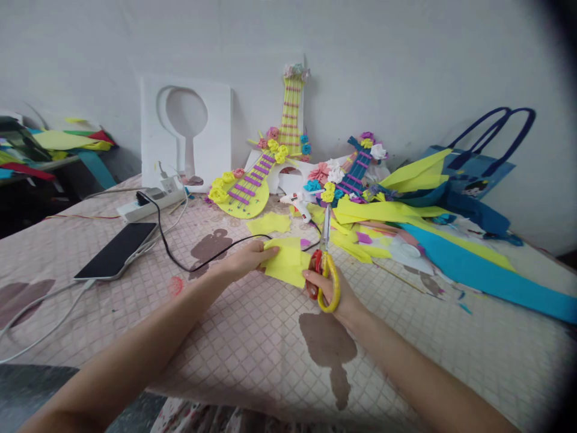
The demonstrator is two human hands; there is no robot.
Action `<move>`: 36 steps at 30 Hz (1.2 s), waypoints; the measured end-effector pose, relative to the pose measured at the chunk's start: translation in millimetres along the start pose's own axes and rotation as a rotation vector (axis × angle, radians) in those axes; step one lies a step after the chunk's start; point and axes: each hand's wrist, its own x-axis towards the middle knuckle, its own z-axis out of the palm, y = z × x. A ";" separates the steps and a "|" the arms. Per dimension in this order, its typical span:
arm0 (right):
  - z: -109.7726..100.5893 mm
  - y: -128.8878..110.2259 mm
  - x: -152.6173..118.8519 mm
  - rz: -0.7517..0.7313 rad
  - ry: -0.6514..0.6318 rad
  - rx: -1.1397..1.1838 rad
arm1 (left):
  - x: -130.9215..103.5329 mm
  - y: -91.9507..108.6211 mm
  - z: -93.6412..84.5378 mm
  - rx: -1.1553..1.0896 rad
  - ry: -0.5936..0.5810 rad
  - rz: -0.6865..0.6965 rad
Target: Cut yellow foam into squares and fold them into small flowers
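Near the middle of the table, my left hand (249, 258) pinches the left edge of a yellow crepe paper piece (285, 264). My right hand (343, 297) grips a pair of scissors (326, 240) by the red and yellow handles, blades pointing up and away. The scissors are beside the paper's right edge; the blades look closed and off the paper. Right-hand fingers are partly hidden behind the handles, close to the paper's corner. More yellow paper pieces (269, 224) lie just beyond, by a white glue gun (297, 205).
Flower-trimmed paper guitars (247, 195) lean at the back beside a white cut-out board (216, 120). To the left are a phone (116, 249) with cables and a power strip (155, 203). On the right lie blue paper strips (487, 267), a wooden stick (399, 276) and a blue bag (496, 168).
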 end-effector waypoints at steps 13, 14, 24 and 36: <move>-2.9 -2.4 -0.7 0.021 0.040 -0.001 | 73.9 42.3 -38.1 0.143 0.368 0.041; -2.8 -2.9 -1.1 0.018 0.040 -0.007 | 80.3 41.2 -40.9 0.181 0.399 0.049; -0.9 -4.2 -0.3 -0.033 0.104 0.006 | 43.9 36.1 -19.5 0.485 0.568 0.356; 0.3 -4.4 1.2 -0.138 0.099 -0.035 | -7.7 15.4 40.3 -0.461 0.092 0.012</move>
